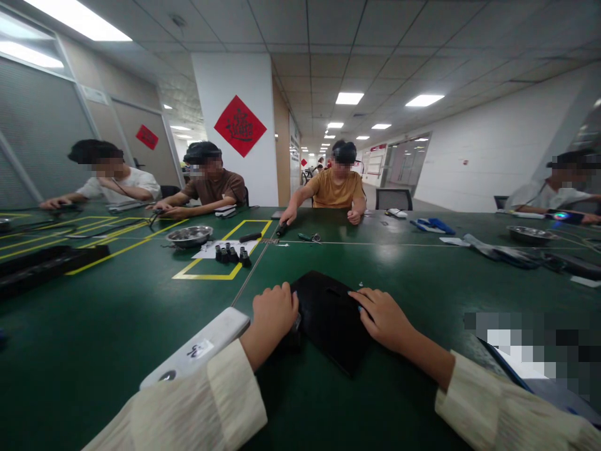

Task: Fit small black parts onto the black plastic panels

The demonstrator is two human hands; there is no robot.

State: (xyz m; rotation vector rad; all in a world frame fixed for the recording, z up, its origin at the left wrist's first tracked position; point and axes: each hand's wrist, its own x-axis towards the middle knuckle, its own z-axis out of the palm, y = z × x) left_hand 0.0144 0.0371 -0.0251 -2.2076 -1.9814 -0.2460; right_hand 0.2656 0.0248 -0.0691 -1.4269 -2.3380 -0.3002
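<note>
A flat black panel with a narrow slot near its upper edge is in front of me, tilted over the green table. Closed at its upper left edge is my left hand, fingers curled and the fingertips mostly hidden. Beneath that hand shows a small dark part whose kind I cannot make out. My right hand holds the panel's right edge, with the index finger near the slot and the thumb on the near face. Beside my left forearm lies a white oblong case with a marked label.
Across the green table, a person grips a dark tool. To the left are a metal bowl and several black fittings by a yellow-taped rectangle. Blue-handled tools lie far right; a tablet-like object lies near right.
</note>
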